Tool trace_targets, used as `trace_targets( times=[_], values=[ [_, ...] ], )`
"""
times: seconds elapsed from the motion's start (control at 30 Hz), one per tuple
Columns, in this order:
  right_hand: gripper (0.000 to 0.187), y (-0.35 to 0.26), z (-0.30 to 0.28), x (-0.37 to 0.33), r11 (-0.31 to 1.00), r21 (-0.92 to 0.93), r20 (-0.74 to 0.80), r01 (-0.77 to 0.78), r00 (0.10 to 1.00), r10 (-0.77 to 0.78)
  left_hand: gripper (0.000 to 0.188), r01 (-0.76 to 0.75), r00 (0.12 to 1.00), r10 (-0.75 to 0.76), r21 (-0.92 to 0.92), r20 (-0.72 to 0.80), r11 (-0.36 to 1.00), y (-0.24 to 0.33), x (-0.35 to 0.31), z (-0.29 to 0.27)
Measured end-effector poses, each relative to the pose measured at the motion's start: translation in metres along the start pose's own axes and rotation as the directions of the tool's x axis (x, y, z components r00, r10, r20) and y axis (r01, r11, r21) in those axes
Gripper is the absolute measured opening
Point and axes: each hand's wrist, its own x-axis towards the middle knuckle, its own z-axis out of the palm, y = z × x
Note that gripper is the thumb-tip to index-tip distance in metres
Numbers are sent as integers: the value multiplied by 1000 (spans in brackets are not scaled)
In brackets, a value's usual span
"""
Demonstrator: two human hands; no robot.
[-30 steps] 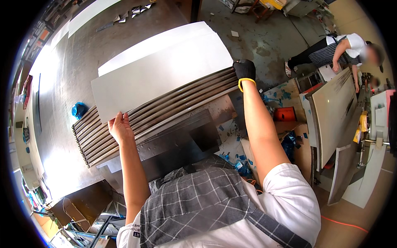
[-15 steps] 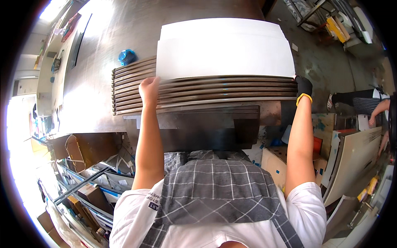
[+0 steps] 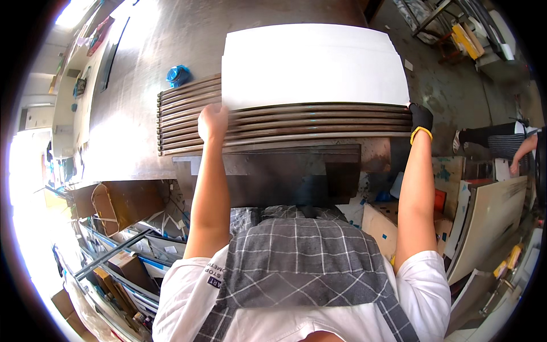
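Large white sheets [image 3: 316,68], at least two and slightly offset, lie flat over a row of dark brown metal rods or tubes [image 3: 319,121]. At the sheets' near left corner is my bare left hand [image 3: 213,122], fingers closed round the edge. My right hand [image 3: 421,118], in a black glove with a yellow cuff, pinches the near right corner; its fingers are partly hidden. The rods run side by side from left to right, and their left ends stick out past the sheets.
The worktable [image 3: 131,131] is broad and metal-topped, with a crumpled blue thing [image 3: 178,75] left of the sheets. Dark flat plates [image 3: 268,176] sit between me and the rods. Cardboard [image 3: 128,205] and a frame rack stand lower left. Boards [image 3: 487,222] lean at right, near another person's arm [image 3: 523,157].
The whole view has shifted slightly to the right. Both hands keep their hold on the sheet corners, and the sheets have barely moved over the rods.
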Motion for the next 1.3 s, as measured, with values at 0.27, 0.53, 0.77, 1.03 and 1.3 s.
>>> trace_targets(
  times=[0.27,0.53,0.77,1.03,1.3],
  values=[
    [30,-54,-11,-79,986,-100,-491,133,855,-165,20,-312,935,300,-39,-189,949,-11,-39,-3],
    [26,-69,0,-229,766,530,498,-364,865,66,13,-652,755,641,-50,-136,757,-57,-143,1],
    [19,-60,21,-248,771,483,494,-416,856,152,34,-621,771,621,52,-140,782,-76,-169,18],
    [21,-59,27,-236,947,136,298,290,900,-318,34,-613,773,614,61,-160,787,-78,-173,21],
    [30,-88,17,-221,896,-150,470,419,827,-308,37,-580,782,584,89,-217,810,-85,-175,31]
  ],
)
